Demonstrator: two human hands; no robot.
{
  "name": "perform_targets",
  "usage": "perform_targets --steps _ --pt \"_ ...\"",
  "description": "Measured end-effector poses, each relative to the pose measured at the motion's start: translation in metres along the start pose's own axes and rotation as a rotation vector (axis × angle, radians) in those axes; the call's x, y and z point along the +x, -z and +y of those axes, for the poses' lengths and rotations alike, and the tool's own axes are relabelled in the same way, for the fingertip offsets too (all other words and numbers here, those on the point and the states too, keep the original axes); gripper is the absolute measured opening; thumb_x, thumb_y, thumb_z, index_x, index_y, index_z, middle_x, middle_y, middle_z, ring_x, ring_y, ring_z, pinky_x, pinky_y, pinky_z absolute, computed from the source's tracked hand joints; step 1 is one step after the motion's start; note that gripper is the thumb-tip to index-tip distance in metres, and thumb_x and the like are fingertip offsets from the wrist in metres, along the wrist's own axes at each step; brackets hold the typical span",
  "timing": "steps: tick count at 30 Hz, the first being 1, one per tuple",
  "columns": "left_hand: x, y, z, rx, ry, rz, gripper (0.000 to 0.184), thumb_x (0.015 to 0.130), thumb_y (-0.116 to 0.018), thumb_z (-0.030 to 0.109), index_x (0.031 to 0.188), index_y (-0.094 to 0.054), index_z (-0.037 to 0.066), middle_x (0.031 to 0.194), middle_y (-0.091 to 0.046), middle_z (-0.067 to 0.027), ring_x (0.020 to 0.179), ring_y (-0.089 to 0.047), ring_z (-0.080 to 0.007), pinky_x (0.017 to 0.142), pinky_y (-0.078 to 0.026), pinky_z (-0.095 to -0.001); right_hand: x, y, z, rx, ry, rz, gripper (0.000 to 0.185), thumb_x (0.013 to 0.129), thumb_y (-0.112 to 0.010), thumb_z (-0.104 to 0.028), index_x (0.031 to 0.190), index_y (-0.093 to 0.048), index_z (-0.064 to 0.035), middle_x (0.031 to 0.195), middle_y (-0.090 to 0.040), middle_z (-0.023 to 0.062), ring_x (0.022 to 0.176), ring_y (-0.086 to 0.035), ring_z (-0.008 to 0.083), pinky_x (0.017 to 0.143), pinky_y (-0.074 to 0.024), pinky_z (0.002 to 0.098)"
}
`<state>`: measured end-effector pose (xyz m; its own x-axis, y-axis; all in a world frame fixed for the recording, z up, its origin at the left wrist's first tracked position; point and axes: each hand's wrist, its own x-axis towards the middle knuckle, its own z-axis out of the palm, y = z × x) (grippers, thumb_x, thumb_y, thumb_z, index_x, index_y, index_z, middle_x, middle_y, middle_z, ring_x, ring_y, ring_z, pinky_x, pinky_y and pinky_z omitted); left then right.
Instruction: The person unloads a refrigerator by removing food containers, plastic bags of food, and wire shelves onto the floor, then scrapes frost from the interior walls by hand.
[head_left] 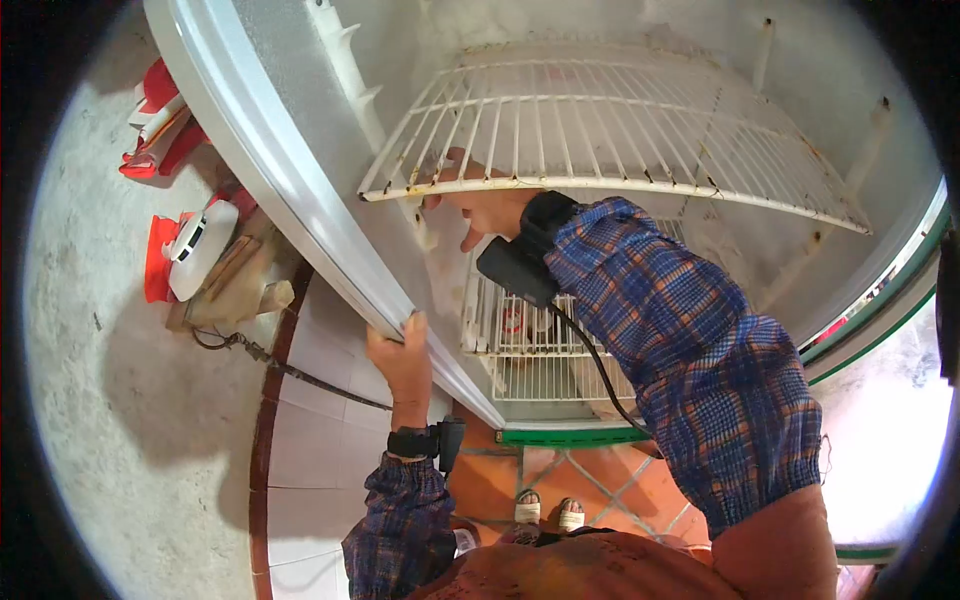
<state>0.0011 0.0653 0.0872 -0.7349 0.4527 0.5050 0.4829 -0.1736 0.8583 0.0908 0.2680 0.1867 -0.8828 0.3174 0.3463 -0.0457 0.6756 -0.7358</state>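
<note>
My left hand (400, 368) is closed around the pale front edge (290, 170) of an upright cabinet with wire shelves inside, like a refrigerator. Inside the cabinet, my right hand (487, 208) reaches to the left beneath the upper white wire shelf (620, 185), near its front left corner. Its fingers are spread, partly seen through the shelf's wires, with the thumb pointing down. Whether the fingertips touch the shelf or the side wall (425, 235) I cannot tell. Both wrists carry black strapped devices, and a cable runs from the right one.
Lower wire shelves (555, 375) sit deeper in the cabinet, above its green bottom edge (570, 437). On the left wall hang a white-and-red object (200, 250) and a dark cord (320, 380). My feet, in sandals (528, 507), stand on orange floor tiles (620, 480).
</note>
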Motion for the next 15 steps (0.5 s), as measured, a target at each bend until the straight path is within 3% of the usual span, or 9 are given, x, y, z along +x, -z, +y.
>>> perform_targets --steps 2,4,6,7,8,9,11,14,15 --pt "0.001 0.002 -0.004 -0.001 -0.002 -0.01 0.027 0.084 -0.059 0.017 0.091 -0.052 -0.008 0.084 -0.056 -0.011 0.078 -0.051 -0.0172 0.069 -0.043 -0.035 0.0 0.0 -0.013 -0.391 0.074 -0.013 0.043 0.071 -0.069 0.003 0.11 -0.056 -0.0103 0.11 -0.044 0.01 0.083 -0.058 0.0224 0.069 -0.0585 0.0407" --pt "-0.001 -0.002 -0.016 -0.075 0.008 0.059 0.029 0.083 -0.06 0.018 0.092 -0.052 -0.008 0.084 -0.056 -0.011 0.078 -0.051 -0.0183 0.071 -0.043 -0.0351 0.002 -0.002 -0.003 -0.506 0.089 -0.013 0.05 0.07 -0.071 -0.002 0.116 -0.055 -0.0131 0.117 -0.045 0.0087 0.085 -0.058 0.0262 0.072 -0.0559 0.0441" --pt "-0.001 0.001 -0.007 0.002 0.109 0.018 0.032 0.084 -0.06 0.019 0.096 -0.053 -0.009 0.089 -0.057 -0.0126 0.081 -0.052 -0.0205 0.074 -0.044 -0.0359 0.014 -0.015 0.049 -0.75 0.641 0.325 0.067 0.062 -0.078 -0.003 0.122 -0.053 -0.0179 0.129 -0.043 0.0054 0.09 -0.059 0.0303 0.08 -0.0525 0.0437" --pt "-0.002 0.002 0.012 -0.085 0.18 -0.038 0.033 0.086 -0.058 0.019 0.102 -0.053 -0.01 0.097 -0.058 -0.0158 0.084 -0.053 -0.023 0.077 -0.044 -0.0367 0.001 -0.005 0.015 -0.655 0.273 0.122 0.072 0.061 -0.08 -0.004 0.125 -0.052 -0.02 0.135 -0.041 0.0048 0.098 -0.058 0.0329 0.083 -0.0508 0.0426" --pt "0.0 0.003 0.01 -0.148 0.236 -0.043 0.022 0.083 -0.062 0.009 0.098 -0.053 -0.005 0.087 -0.057 -0.0083 0.075 -0.054 -0.0153 0.061 -0.047 -0.0298 -0.01 0.0 -0.022 -0.529 -0.09 -0.066 0.077 0.059 -0.082 -0.006 0.127 -0.05 -0.0222 0.141 -0.038 0.0041 0.107 -0.057 0.0356 0.087 -0.0491 0.0415" --pt "0.001 -0.002 -0.019 -0.11 0.017 0.057 0.025 0.084 -0.061 0.01 0.099 -0.053 -0.008 0.087 -0.058 -0.0098 0.076 -0.054 -0.0177 0.067 -0.047 -0.0318 -0.016 -0.001 -0.02 -0.551 -0.126 -0.057 0.077 0.059 -0.082 -0.006 0.127 -0.05 -0.0222 0.141 -0.038 0.0041 0.107 -0.057 0.0356 0.087 -0.0491 0.0415" --pt "-0.003 -0.005 -0.011 -0.148 0.043 0.025 0.027 0.084 -0.061 0.011 0.101 -0.053 -0.009 0.09 -0.058 -0.011 0.078 -0.055 -0.0186 0.071 -0.047 -0.0328 -0.018 0.004 -0.008 -0.323 -0.004 -0.066 0.078 0.06 -0.082 -0.007 0.129 -0.05 -0.0225 0.145 -0.032 0.0102 0.117 -0.051 0.0366 0.089 -0.0499 0.0416" --pt "0.001 -0.001 -0.017 -0.065 0.066 0.031 0.028 0.083 -0.061 0.01 0.102 -0.052 -0.01 0.093 -0.059 -0.0127 0.081 -0.055 -0.0193 0.074 -0.047 -0.0344 -0.011 0.004 0.014 -0.358 0.003 -0.095 0.08 0.057 -0.084 -0.009 0.128 -0.05 -0.0216 0.143 -0.03 0.0144 0.114 -0.053 0.0351 0.091 -0.0513 0.0401" --pt "0.001 -0.001 -0.019 0.045 0.074 0.053 0.028 0.083 -0.061 0.009 0.101 -0.052 -0.01 0.093 -0.058 -0.0133 0.082 -0.055 -0.0191 0.075 -0.047 -0.0349 0.012 -0.006 0.047 0.434 -0.472 -0.032 0.088 0.051 -0.088 -0.009 0.129 -0.049 -0.0198 0.142 -0.028 0.0168 0.115 -0.051 0.0317 0.09 -0.0534 0.0397"
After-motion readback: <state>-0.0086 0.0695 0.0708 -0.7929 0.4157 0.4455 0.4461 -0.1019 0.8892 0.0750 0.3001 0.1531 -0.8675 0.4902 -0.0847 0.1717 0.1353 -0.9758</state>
